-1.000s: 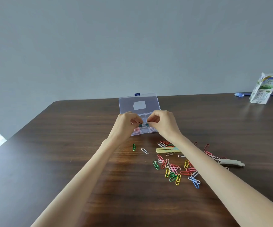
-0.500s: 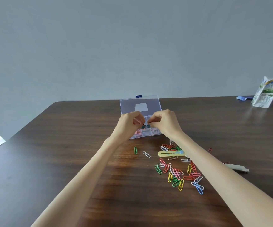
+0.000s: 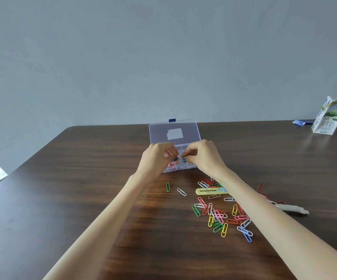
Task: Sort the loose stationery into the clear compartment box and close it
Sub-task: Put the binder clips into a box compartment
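Table (image 3: 82, 199), dark wood, bears every item. Left hand (image 3: 155, 158): held over the near half of the clear compartment box (image 3: 192, 130), fingers curled, thumb and forefinger pinched on 1 end of a small teal piece (image 3: 178, 158). Box: lid open and tilted back, pink items in a near-left compartment, other contents too small to tell. Right hand (image 3: 204, 156): mirrored pose, fingertips clamped on the other end of the same teal piece, just beside the left fingertips. Change over the last 1 second: almost none, since both hands keep the same pinch above the box and nothing has dropped in. The step is judged to be working this piece before placing it. Still loose nearer the person: 1 green paper clip (image 3: 167, 187), 1 white paper clip (image 3: 181, 192), the mixed clip pile (image 3: 218, 215), a yellow slider tool (image 3: 210, 191). Far right: milk carton (image 3: 328, 118).
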Tool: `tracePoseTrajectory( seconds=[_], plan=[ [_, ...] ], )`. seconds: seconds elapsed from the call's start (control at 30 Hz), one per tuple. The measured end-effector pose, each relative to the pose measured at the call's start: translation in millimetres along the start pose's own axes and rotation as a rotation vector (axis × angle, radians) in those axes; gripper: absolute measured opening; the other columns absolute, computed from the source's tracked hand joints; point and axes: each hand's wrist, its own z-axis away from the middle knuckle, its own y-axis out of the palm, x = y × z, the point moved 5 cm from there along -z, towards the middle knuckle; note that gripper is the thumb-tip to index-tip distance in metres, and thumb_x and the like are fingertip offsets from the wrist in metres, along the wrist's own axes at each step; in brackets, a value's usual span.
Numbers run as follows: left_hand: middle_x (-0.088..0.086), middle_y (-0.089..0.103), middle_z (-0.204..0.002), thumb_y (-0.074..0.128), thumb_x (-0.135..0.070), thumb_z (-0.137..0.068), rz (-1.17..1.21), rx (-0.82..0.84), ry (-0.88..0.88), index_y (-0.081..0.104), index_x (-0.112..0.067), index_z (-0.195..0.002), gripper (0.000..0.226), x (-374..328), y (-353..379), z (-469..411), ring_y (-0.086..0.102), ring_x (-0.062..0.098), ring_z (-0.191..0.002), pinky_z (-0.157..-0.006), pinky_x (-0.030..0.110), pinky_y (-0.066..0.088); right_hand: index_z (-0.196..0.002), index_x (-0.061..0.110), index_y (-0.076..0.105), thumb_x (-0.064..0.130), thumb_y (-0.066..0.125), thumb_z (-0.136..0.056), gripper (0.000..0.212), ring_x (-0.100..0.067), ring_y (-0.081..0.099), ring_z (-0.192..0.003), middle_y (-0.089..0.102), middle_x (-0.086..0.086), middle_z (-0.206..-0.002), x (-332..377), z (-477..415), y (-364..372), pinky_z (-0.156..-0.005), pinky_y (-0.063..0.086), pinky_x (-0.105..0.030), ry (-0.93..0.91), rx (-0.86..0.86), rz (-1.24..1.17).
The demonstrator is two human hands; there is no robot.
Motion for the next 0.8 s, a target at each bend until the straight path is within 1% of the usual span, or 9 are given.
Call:
tracePoseTrajectory(
  seconds=[0.1,0.23,0.3,0.43,0.5,0.57,0.67,0.8],
  plan=[
    [-0.013,0.072,-0.079,0.064,-0.005,-0.080,-0.009,-0.004,-0.003,0.072,-0.023,-0.083,0.020,-1,-1,2,0.065,0.003,-0.076,-0.076,0.028,0.056,-0.090,0.013,0.077,0.010,0.071,-0.082,0.010,-0.008,0.062,-0.072,0.075,-0.002,-0.089,3,1,4,-0.073,0.054,-0.025,-0.011,0.005,0.020],
    [-0.013,0.072,-0.078,0.063,-0.005,-0.079,-0.011,-0.010,-0.013,0.073,-0.023,-0.082,0.021,0,-1,3,0.065,0.003,-0.076,-0.075,0.029,0.057,-0.090,0.015,0.078,0.012,0.072,-0.082,0.011,-0.009,0.064,-0.073,0.075,0.000,-0.089,-1,3,6,-0.075,0.057,-0.030,0.013,-0.034,0.007],
    [-0.013,0.072,-0.079,0.063,-0.005,-0.080,-0.016,-0.012,-0.022,0.073,-0.023,-0.082,0.021,1,-1,4,0.065,0.004,-0.076,-0.074,0.028,0.056,-0.089,0.016,0.078,0.012,0.072,-0.082,0.011,-0.010,0.063,-0.074,0.075,0.001,-0.089,-2,5,7,-0.074,0.056,-0.030,0.014,-0.050,0.026],
    [-0.010,0.074,-0.083,0.062,-0.008,-0.084,-0.032,-0.022,-0.016,0.074,-0.022,-0.085,0.019,-1,-1,5,0.065,0.008,-0.079,-0.073,0.026,0.055,-0.091,0.018,0.077,0.019,0.071,-0.084,0.010,-0.013,0.055,-0.082,0.062,0.002,-0.096,-2,8,8,-0.069,0.050,-0.031,-0.031,-0.050,0.123],
    [-0.010,0.074,-0.085,0.064,-0.010,-0.085,-0.032,-0.026,-0.016,0.074,-0.022,-0.085,0.015,-1,0,6,0.064,0.007,-0.078,-0.072,0.026,0.054,-0.093,0.018,0.076,0.020,0.070,-0.085,0.010,-0.013,0.054,-0.083,0.058,0.002,-0.096,-2,9,7,-0.068,0.050,-0.031,-0.036,-0.034,0.144],
    [-0.011,0.073,-0.085,0.065,-0.012,-0.085,-0.025,-0.032,-0.016,0.073,-0.023,-0.085,0.014,-2,0,7,0.062,0.005,-0.076,-0.072,0.028,0.055,-0.090,0.018,0.075,0.019,0.069,-0.085,0.008,-0.013,0.054,-0.079,0.056,0.004,-0.095,-2,10,4,-0.068,0.052,-0.032,-0.036,-0.035,0.139],
    [-0.010,0.072,-0.086,0.066,-0.012,-0.084,-0.006,-0.048,-0.014,0.073,-0.023,-0.084,0.013,-6,1,10,0.060,0.008,-0.077,-0.071,0.031,0.054,-0.087,0.019,0.072,0.016,0.069,-0.085,0.004,-0.010,0.054,-0.072,0.056,0.004,-0.093,-2,12,-3,-0.066,0.052,-0.030,-0.030,-0.048,0.111],
    [-0.013,0.070,-0.082,0.067,-0.013,-0.083,0.051,-0.032,-0.013,0.072,-0.026,-0.082,0.014,-14,2,19,0.058,0.006,-0.074,-0.072,0.031,0.053,-0.080,0.020,0.070,0.012,0.068,-0.084,0.009,-0.007,0.054,-0.070,0.058,0.007,-0.086,-8,20,-15,-0.064,0.049,-0.028,-0.014,-0.044,0.076]
  ],
)
